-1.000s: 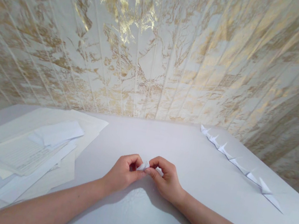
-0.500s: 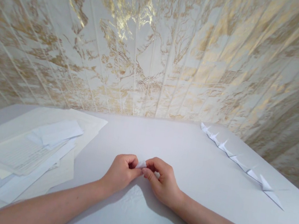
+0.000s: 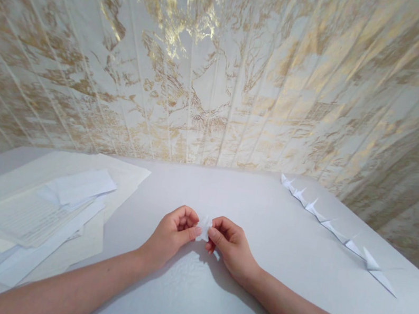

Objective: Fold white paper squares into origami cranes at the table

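Observation:
My left hand and my right hand meet at the middle of a white table, just above its surface. Both pinch one small folded piece of white paper between thumb and fingers. The left thumb presses on its left edge and the right fingers curl around its right side. Most of the paper is hidden by my fingers.
A loose pile of white and cream paper sheets lies at the left of the table. A row of several small folded white paper pieces runs along the right edge. A marble-and-gold panelled wall stands close behind the table.
My hands have risen slightly and the left fingers have loosened a little, so more of the folded paper shows between them. The sheets and the row of folded pieces have not moved.

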`<action>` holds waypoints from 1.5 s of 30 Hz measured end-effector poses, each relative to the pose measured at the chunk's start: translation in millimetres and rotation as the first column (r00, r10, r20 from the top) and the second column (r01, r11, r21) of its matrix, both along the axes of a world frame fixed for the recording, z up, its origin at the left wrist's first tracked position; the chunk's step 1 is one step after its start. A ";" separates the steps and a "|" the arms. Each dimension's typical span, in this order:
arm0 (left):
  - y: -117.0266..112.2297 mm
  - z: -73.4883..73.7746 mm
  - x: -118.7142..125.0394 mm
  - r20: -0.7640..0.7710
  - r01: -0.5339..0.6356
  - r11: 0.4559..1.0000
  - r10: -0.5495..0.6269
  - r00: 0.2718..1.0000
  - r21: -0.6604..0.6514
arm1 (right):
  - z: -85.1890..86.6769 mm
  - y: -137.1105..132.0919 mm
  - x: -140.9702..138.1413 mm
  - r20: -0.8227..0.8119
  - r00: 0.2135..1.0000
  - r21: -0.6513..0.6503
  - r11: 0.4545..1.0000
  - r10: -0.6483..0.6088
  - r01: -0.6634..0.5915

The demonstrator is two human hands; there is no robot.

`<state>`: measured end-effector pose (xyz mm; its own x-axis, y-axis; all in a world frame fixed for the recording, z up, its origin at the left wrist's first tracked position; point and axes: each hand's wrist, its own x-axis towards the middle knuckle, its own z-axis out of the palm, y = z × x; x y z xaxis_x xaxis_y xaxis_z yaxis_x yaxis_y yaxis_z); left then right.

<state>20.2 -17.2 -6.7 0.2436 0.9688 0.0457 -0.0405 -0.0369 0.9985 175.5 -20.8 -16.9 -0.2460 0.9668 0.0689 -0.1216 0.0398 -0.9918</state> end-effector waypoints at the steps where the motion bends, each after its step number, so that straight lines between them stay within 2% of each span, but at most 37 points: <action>1: 0.4 0.2 0.6 0.002 -0.022 1.000 0.022 1.000 -0.007 | 0.4 -0.2 -0.3 -0.025 1.000 -0.006 1.000 0.012 -0.012; 7: 2.5 -1.5 3.1 -0.093 -0.094 0.995 0.097 0.991 0.033 | 2.9 -0.8 -2.6 -0.064 0.997 0.029 0.999 0.034 -0.032; 11: 1.6 -0.4 3.3 -0.085 -0.104 0.994 0.106 0.991 0.035 | 2.8 -1.2 -4.0 -0.039 0.999 0.043 0.999 0.007 -0.005; 13: 1.1 0.5 2.6 -0.049 -0.050 0.999 0.051 0.998 0.017 | 2.4 -1.3 -4.4 -0.005 1.000 0.066 0.998 -0.019 0.019; 17: 1.0 -1.2 1.0 0.023 0.159 0.987 -0.160 0.987 0.021 | 0.4 -1.4 -4.6 0.071 0.994 0.107 0.992 -0.081 0.074; 19: 1.2 -3.4 0.8 0.007 0.194 0.980 -0.195 0.981 0.045 | -0.4 -1.9 -4.6 0.121 0.986 0.138 0.986 -0.115 0.098; 25: 1.0 -2.3 2.7 -0.082 0.127 0.991 -0.123 0.989 0.043 | 0.4 -2.5 -3.1 0.249 0.944 0.270 0.951 -0.217 0.148; 27: 0.9 -0.4 3.2 -0.093 0.101 0.994 -0.097 0.991 0.037 | 0.4 -1.3 -2.0 0.224 0.952 0.252 0.956 -0.208 0.149; 31: 0.6 0.8 3.5 -0.083 0.094 0.996 -0.093 0.992 0.008 | -0.8 1.5 -1.1 0.156 0.982 0.151 0.985 -0.105 0.081; 36: 0.2 0.5 3.1 -0.095 0.064 0.998 -0.065 0.993 -0.011 | -1.1 2.2 -2.2 0.131 0.990 0.114 0.993 -0.043 0.028; 41: -0.1 0.2 3.2 -0.193 0.030 0.999 -0.026 0.981 0.016 | 1.3 -2.0 -3.1 0.222 0.970 0.165 0.984 -0.097 0.061; 45: -2.7 -1.6 3.5 -0.294 0.057 0.996 -0.035 0.955 0.064 | 3.8 -5.8 -2.7 0.315 0.944 0.197 0.980 -0.094 0.032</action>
<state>23.7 -19.9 -8.3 0.3009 0.9531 0.0341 0.2490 -0.1130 0.9619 172.9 -26.6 -13.1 -0.2239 0.9584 0.1770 0.2113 0.2251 -0.9512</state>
